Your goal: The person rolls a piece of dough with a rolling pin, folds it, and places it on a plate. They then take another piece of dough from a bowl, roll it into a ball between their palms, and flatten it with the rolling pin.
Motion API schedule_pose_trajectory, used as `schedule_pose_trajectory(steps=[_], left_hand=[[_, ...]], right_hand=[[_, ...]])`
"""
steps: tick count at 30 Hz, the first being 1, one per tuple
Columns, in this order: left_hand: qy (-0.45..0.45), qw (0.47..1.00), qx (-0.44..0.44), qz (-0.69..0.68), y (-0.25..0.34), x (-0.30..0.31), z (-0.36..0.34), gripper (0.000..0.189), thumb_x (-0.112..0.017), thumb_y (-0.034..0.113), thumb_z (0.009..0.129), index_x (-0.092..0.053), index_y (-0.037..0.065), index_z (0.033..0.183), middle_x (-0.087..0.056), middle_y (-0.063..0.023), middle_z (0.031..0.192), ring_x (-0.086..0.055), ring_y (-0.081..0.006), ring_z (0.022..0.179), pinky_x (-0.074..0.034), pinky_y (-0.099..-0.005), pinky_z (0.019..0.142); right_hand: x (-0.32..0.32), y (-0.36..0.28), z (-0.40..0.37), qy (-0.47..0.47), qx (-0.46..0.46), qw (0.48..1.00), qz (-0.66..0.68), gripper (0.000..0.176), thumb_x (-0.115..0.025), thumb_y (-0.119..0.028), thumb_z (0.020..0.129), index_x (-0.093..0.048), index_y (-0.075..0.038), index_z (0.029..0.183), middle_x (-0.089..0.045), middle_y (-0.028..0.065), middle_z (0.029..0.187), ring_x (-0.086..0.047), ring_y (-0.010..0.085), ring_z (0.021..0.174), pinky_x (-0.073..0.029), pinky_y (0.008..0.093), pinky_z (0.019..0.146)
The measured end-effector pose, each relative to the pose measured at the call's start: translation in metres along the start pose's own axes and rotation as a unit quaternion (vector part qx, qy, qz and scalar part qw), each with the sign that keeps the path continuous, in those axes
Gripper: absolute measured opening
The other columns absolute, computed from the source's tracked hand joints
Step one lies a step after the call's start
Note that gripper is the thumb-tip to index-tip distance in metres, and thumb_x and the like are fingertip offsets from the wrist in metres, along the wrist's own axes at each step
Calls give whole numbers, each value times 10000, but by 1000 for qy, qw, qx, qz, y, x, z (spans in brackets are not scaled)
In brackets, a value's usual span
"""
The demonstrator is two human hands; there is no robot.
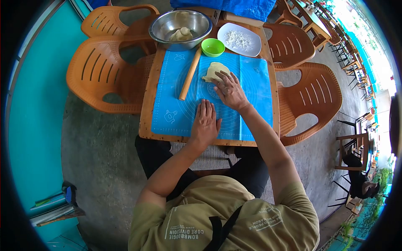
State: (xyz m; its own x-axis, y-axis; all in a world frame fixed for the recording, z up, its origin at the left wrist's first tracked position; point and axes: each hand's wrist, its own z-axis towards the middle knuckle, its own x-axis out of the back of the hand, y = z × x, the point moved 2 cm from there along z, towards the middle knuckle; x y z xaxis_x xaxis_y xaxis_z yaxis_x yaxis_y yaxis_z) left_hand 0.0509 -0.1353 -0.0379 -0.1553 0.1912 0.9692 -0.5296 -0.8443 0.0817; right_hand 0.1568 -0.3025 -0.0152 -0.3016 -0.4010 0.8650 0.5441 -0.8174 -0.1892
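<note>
A flattened piece of pale dough (215,71) lies on a blue pastry mat (167,94). My right hand (230,91) rests with its fingers stretched over the dough's lower right edge. Below the dough, my left hand (205,123) lies flat on the mat, fingers straight and holding nothing. A wooden rolling pin (190,74) lies at a slant on the mat, left of the dough and apart from both hands. Above the dough stands a small green bowl (213,47). Part of the dough is hidden under my right fingers.
At the table's far end are a metal bowl (159,30) with a lump of dough (181,34) and a white plate (256,47) bearing white flour (238,40). Orange chairs (100,73) flank the wooden table (147,111). A blue covering (234,8) hangs behind the plate.
</note>
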Motion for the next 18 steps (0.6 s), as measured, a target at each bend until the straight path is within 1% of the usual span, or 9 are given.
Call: schedule_pose_trajectory(steps=[4,6,10,12,13,15,16,17,18], left_hand=[[-6,1000,-5,6,1,-2,1,678,-398,399,1130,-474,-159,1507,-453,-339,1591,-355,-453,1550,-242,-521,1323],[11,1000,-6,-4,1,-2,1,673,-452,384,1114,-485,-178,1484,-464,-355,1569,-374,-459,1537,-258,-529,1316],[17,1000,-4,-13,0,-3,0,670,-448,385,1116,-486,-172,1486,-466,-354,1569,-377,-458,1536,-253,-529,1318],[10,1000,-4,-2,1,-4,1,668,-452,387,1114,-489,-168,1485,-475,-350,1562,-381,-458,1533,-257,-529,1316],[12,1000,-5,-1,0,-4,2,668,-452,387,1114,-489,-168,1485,-475,-350,1562,-381,-458,1533,-257,-529,1316],[14,1000,-7,8,1,-4,1,670,-471,394,1105,-498,-165,1474,-485,-351,1551,-392,-460,1524,-268,-530,1310],[14,1000,-10,9,1,-3,1,670,-471,394,1105,-498,-165,1474,-485,-351,1551,-392,-460,1524,-268,-530,1310],[14,1000,-10,5,1,-3,2,669,-490,392,1097,-502,-165,1467,-489,-351,1544,-401,-463,1515,-277,-530,1303],[13,1000,-10,1,1,-1,3,668,-508,390,1090,-507,-165,1461,-494,-352,1538,-411,-466,1506,-286,-531,1297]], right_hand=[[3,-5,-5,-36,29,999,-7,342,-612,-302,1073,-735,-182,1369,-531,124,1581,-454,340,1505,-289,586,1276],[2,-4,-3,-10,-4,1000,-17,324,-629,-275,1064,-736,-160,1347,-554,142,1545,-467,346,1494,-288,601,1272],[8,-3,-3,26,-21,999,8,340,-624,-277,1055,-736,-106,1327,-594,172,1487,-497,380,1459,-330,567,1264],[14,-5,-14,53,-125,987,89,372,-615,-241,1058,-687,-39,1362,-593,192,1481,-509,398,1443,-380,527,1241],[15,-9,-20,55,-124,987,88,372,-615,-241,1058,-687,-39,1362,-593,192,1481,-509,398,1443,-380,527,1241],[15,-18,-37,37,-129,991,25,407,-603,-203,1062,-633,10,1407,-582,216,1486,-511,410,1440,-412,504,1220],[15,-20,-42,14,-112,994,0,471,-569,-248,1085,-583,17,1474,-540,231,1544,-457,406,1496,-363,516,1257],[14,-21,-46,18,-115,993,0,471,-569,-248,1085,-583,17,1474,-540,231,1544,-457,406,1496,-363,516,1257],[10,-21,-49,-8,-130,991,-10,511,-544,-284,1097,-549,16,1510,-502,233,1586,-412,402,1531,-323,513,1281]])
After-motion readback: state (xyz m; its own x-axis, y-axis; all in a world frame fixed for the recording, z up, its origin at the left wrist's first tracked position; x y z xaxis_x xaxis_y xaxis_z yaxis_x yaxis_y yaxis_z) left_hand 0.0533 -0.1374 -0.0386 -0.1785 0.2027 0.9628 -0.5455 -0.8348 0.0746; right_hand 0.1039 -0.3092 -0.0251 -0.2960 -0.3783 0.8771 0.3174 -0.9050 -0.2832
